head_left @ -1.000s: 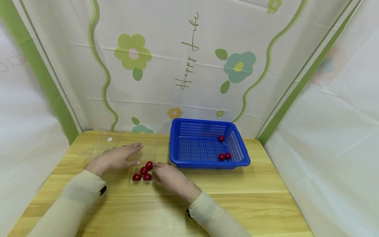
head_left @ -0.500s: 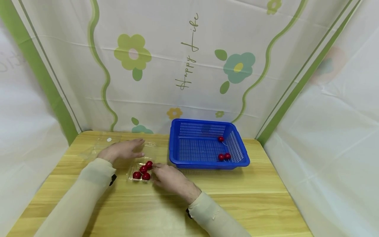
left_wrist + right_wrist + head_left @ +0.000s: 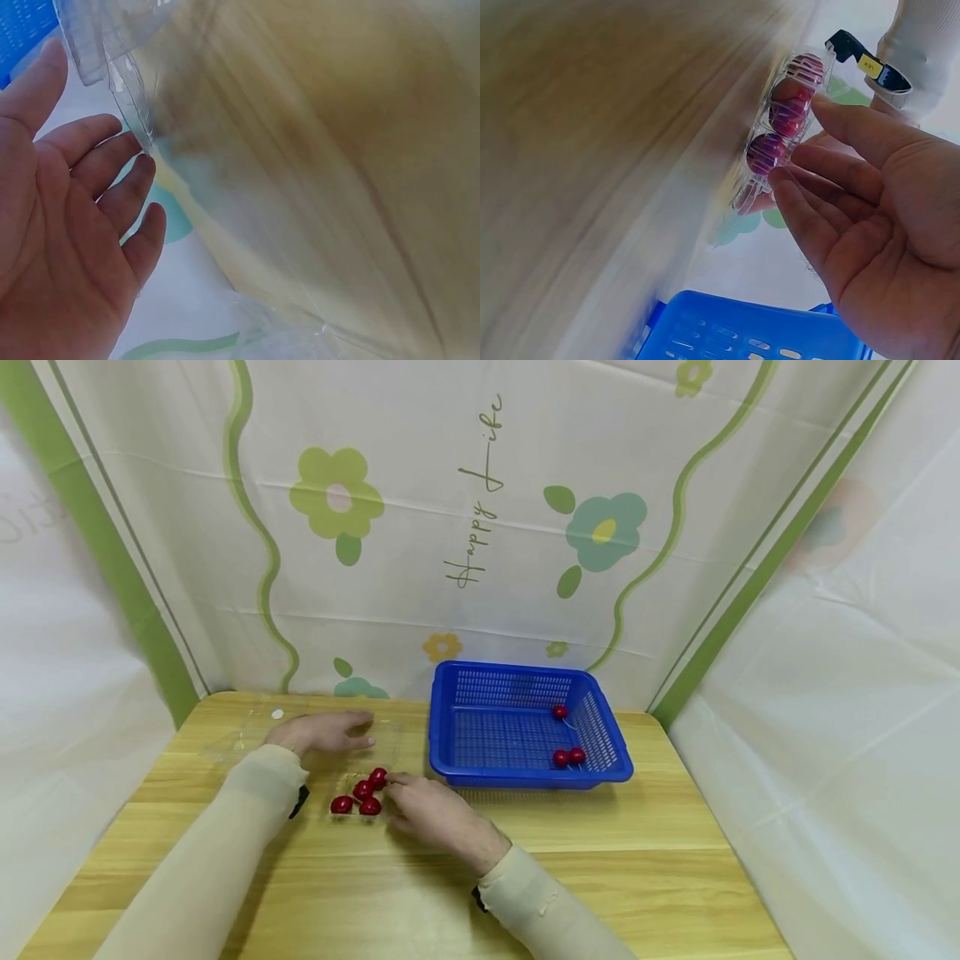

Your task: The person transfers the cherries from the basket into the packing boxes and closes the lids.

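A clear plastic box (image 3: 347,782) on the wooden table (image 3: 600,860) holds several red cherries (image 3: 363,790). My right hand (image 3: 420,802) lies beside it with straight fingers touching its right side. In the right wrist view the fingertips (image 3: 832,124) rest against the clear box (image 3: 799,64) with the cherries (image 3: 769,150) inside. My left hand (image 3: 326,732) lies flat behind the box on its open clear lid (image 3: 251,727). Seen from the left wrist, the left hand (image 3: 67,225) is spread with its fingers at the edge of the lid (image 3: 120,67).
A blue slotted basket (image 3: 525,774) stands right of the box, with three cherries (image 3: 568,757) near its right wall. A flowered curtain closes the back and sides. Bare wood stretches across the front and right of the table.
My left hand has slid back and to the right, from beside the cherries onto the lid. The box has shifted slightly. The right hand has stayed where it was.
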The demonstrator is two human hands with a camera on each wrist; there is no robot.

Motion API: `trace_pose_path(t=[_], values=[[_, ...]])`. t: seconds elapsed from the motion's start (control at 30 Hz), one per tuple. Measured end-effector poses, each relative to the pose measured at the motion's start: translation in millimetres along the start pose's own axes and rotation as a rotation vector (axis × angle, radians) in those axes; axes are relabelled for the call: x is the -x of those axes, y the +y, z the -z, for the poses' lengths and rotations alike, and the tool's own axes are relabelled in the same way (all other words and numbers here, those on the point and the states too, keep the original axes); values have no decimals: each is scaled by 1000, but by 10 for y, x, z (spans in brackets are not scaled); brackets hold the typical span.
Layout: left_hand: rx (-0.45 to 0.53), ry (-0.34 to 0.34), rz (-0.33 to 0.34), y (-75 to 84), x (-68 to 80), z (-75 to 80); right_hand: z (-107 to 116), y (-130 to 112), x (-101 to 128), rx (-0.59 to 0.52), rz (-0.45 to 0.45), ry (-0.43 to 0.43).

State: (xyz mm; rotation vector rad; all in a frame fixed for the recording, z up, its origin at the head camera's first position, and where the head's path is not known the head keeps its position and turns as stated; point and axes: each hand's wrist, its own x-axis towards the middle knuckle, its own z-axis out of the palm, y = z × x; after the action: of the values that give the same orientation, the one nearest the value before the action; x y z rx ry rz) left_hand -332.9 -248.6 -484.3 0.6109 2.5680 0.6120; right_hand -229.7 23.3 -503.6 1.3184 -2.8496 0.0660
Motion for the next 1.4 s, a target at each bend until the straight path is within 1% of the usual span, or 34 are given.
trace_pose_path(t=[0.17, 0.23, 0.3, 0.4, 0.53, 0.6, 0.7, 0.83, 1.13, 1.23, 1.4], values=[[-9, -1, -27, -11, -55, 11, -10, 6, -15, -17, -12, -23], [-11, 8, -18, -70, -106, 1, -13, 6, -21, -21, -12, -26], [-3, 12, 3, -88, -119, 8, -9, 3, -19, -20, -13, -29], [-9, 24, 11, -60, -83, 43, -5, -4, -13, -17, -17, -34], [-20, 59, -1, 72, 48, 125, 3, -7, -4, -13, -17, -35], [-9, 80, 5, 112, 100, 154, 6, -7, -3, -6, -12, -33], [-25, 115, 0, 189, 180, 198, 8, -2, -7, 4, -2, -29], [-49, 163, -22, 272, 284, 237, 6, 1, -5, 1, -1, -37], [-95, 253, -65, 353, 501, 216, 5, -4, 5, -26, -5, -46], [-134, 282, -78, 372, 561, 198, 11, -8, 6, -24, -5, -53], [-186, 317, -78, 416, 674, 163, 13, -20, 19, -37, -12, -69]])
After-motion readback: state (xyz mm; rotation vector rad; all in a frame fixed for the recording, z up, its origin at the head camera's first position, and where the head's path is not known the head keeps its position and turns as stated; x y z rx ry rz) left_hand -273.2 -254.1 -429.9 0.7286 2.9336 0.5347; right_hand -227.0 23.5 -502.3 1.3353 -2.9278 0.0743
